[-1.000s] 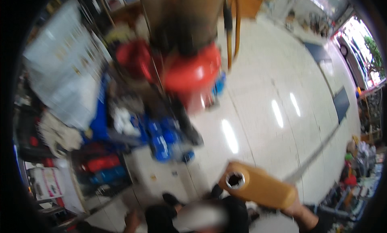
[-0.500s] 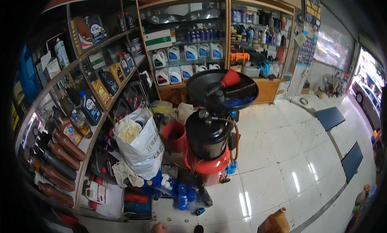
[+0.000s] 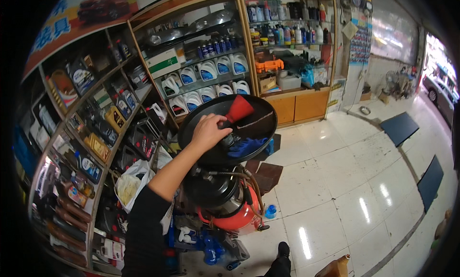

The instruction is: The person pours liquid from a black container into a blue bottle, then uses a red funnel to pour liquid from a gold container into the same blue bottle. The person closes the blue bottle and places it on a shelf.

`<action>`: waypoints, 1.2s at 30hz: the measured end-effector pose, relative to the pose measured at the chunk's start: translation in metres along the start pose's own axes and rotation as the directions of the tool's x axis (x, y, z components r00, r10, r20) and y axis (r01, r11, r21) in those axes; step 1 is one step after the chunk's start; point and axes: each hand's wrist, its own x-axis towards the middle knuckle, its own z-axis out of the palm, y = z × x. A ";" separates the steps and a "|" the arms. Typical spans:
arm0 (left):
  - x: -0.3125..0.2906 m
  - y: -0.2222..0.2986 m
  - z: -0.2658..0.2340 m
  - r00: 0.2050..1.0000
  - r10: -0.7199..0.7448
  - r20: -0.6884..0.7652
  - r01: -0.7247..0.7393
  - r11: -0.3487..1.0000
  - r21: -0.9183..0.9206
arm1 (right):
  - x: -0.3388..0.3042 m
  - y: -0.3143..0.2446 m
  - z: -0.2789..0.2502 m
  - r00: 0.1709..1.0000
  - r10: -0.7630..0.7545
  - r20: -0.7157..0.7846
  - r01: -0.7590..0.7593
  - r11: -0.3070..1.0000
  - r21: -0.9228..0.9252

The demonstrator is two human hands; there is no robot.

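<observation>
My left hand (image 3: pixel 209 132) reaches in from the lower left, in a black sleeve, over a wide round black drain pan (image 3: pixel 189 152). Its fingers close around the dark narrow end of a red funnel (image 3: pixel 240 110), whose wide mouth tilts up to the right. Beside the funnel in the pan lie blue gloves (image 3: pixel 247 147) and a dark item partly behind the fingers. My right hand is not in view. A brown-gold plastic bottle (image 3: pixel 337 267) shows at the lower edge, cut off by it.
Under the pan stands an oil drainer with a red base (image 3: pixel 237 217) and a hose. Shelves of bottles (image 3: pixel 208 70) line the left and back. A white bag (image 3: pixel 132 181) leans there. Blue bottles (image 3: pixel 212 248) stand on the tiled floor. Dark plates (image 3: pixel 400 128) lie at right.
My left hand has come up from the lower edge and taken hold of the funnel in the pan. The view has moved closer to the drainer. The brown-gold bottle remains at the lower edge.
</observation>
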 end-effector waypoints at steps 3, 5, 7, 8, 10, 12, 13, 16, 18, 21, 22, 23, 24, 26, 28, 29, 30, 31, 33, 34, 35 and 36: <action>0.092 -0.019 0.078 0.946 -0.269 0.180 0.197 0.921 0.336 | 0.062 0.014 -0.001 0.996 0.048 -0.073 -0.046 0.998 0.033; 0.134 -0.039 0.113 0.897 -0.393 0.204 0.288 0.868 0.405 | 0.092 0.024 -0.002 0.990 0.078 -0.116 -0.073 0.996 0.051; 0.155 -0.055 0.141 0.840 -0.499 0.214 0.364 0.811 0.458 | 0.113 0.037 -0.004 0.982 0.110 -0.154 -0.102 0.993 0.058; 0.159 -0.062 0.152 0.843 -0.495 0.210 0.373 0.819 0.436 | 0.120 0.043 -0.005 0.978 0.121 -0.172 -0.112 0.992 0.065; 0.165 -0.068 0.171 0.840 -0.504 0.201 0.395 0.821 0.412 | 0.130 0.056 -0.010 0.966 0.145 -0.213 -0.132 0.988 0.077; 0.169 -0.072 0.177 0.809 -0.555 0.196 0.452 0.799 0.395 | 0.132 0.068 -0.015 0.954 0.171 -0.247 -0.154 0.984 0.088; 0.171 -0.071 0.178 0.792 -0.583 0.179 0.483 0.778 0.402 | 0.129 0.073 -0.017 0.947 0.186 -0.262 -0.167 0.982 0.091; 0.168 -0.062 0.163 0.848 -0.526 0.067 0.474 0.808 0.351 | 0.115 0.089 -0.029 0.932 0.209 -0.295 -0.188 0.977 0.098; 0.163 -0.052 0.135 0.906 -0.401 -0.132 0.422 0.872 0.248 | 0.098 0.105 -0.045 0.932 0.207 -0.298 -0.187 0.978 0.096; 0.136 -0.044 0.047 0.932 -0.281 -0.230 0.233 0.948 -0.215 | 0.066 0.138 -0.086 0.948 0.214 -0.236 -0.202 0.976 0.077; 0.103 -0.039 0.011 0.851 -0.422 -0.312 0.352 0.900 -0.258 | 0.068 0.151 -0.095 0.955 0.238 -0.180 -0.254 0.964 -0.076; 0.076 -0.034 -0.021 0.825 -0.366 -0.431 0.248 0.919 -0.305 | 0.070 0.161 -0.098 0.974 0.221 -0.052 -0.226 0.963 -0.149; 0.049 -0.030 -0.052 0.802 -0.274 -0.532 0.017 0.899 -0.437 | 0.067 0.168 -0.101 0.973 0.229 -0.040 -0.232 0.970 -0.072; -0.027 -0.016 -0.115 0.795 -0.199 -0.573 -0.134 0.864 -0.486 | 0.068 0.173 -0.089 0.971 0.236 -0.020 -0.236 0.972 0.002; -0.113 0.001 -0.173 0.716 -0.417 -0.560 -0.078 0.749 -0.658 | 0.060 0.172 -0.075 0.983 0.182 0.033 -0.182 0.983 0.002; -0.159 0.010 -0.187 0.667 -0.447 -0.596 -0.104 0.736 -0.669 | 0.061 0.169 -0.069 0.977 0.208 0.035 -0.207 0.977 -0.044; -0.208 0.014 -0.195 0.528 -0.514 -0.676 -0.127 0.739 -0.662 | 0.057 0.169 -0.063 0.982 0.182 0.060 -0.180 0.983 -0.043; -0.256 0.013 -0.198 0.603 -0.419 -0.679 -0.096 0.807 -0.583 | 0.052 0.171 -0.057 0.985 0.152 0.082 -0.149 0.988 -0.041; -0.357 0.006 -0.188 0.581 -0.377 -0.721 0.020 0.893 -0.450 | 0.045 0.178 -0.046 0.986 0.088 0.139 -0.083 0.996 -0.041; -0.412 -0.001 -0.170 0.547 -0.389 -0.741 0.080 0.906 -0.416 | 0.041 0.183 -0.041 0.983 0.057 0.172 -0.050 0.998 -0.044; -0.466 -0.006 -0.151 0.562 -0.470 -0.680 0.169 0.871 -0.462 | 0.032 0.186 -0.038 0.982 0.072 0.173 -0.060 0.996 -0.073; -0.516 -0.019 -0.126 0.565 -0.540 -0.624 0.195 0.822 -0.534 | 0.018 0.188 -0.036 0.974 0.032 0.225 -0.028 0.999 -0.021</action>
